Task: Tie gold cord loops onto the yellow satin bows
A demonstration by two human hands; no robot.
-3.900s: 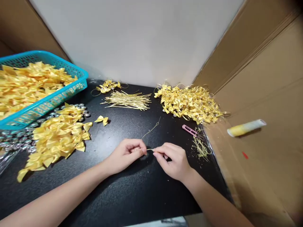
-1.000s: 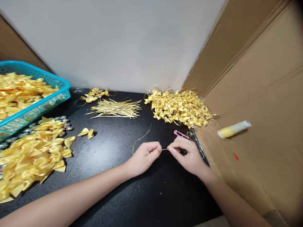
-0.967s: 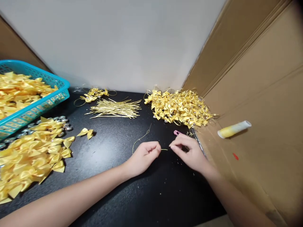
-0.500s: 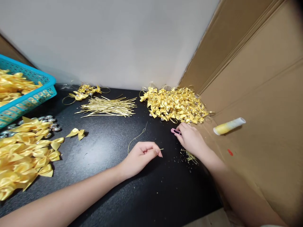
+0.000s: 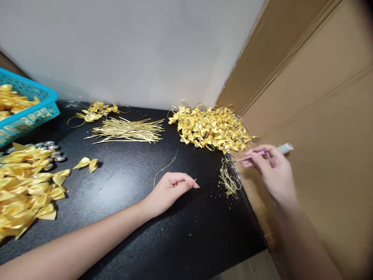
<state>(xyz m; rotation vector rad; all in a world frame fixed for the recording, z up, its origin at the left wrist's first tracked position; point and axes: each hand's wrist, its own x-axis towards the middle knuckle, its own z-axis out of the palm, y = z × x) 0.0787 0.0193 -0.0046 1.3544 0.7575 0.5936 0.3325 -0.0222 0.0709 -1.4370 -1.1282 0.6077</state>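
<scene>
While my left hand [image 5: 169,193] pinches a thin gold cord [image 5: 164,167], its looped end pointing toward the pale wall [image 5: 131,46], my right hand [image 5: 276,175] holds pink snips [image 5: 247,157] near a tangle of clippings [image 5: 230,182]. From afar, I judge that a firm pinch and snips kept clear of skin suit this work best. Loose bows [image 5: 36,190] crowd the left of the black table [image 5: 180,241], gold strips [image 5: 128,130] its back; cardboard panels [image 5: 314,109] flank the right.

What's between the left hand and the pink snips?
Head view: from the left hand toward the pink snips, flecked black table, then a tangle of gold clippings.
</scene>
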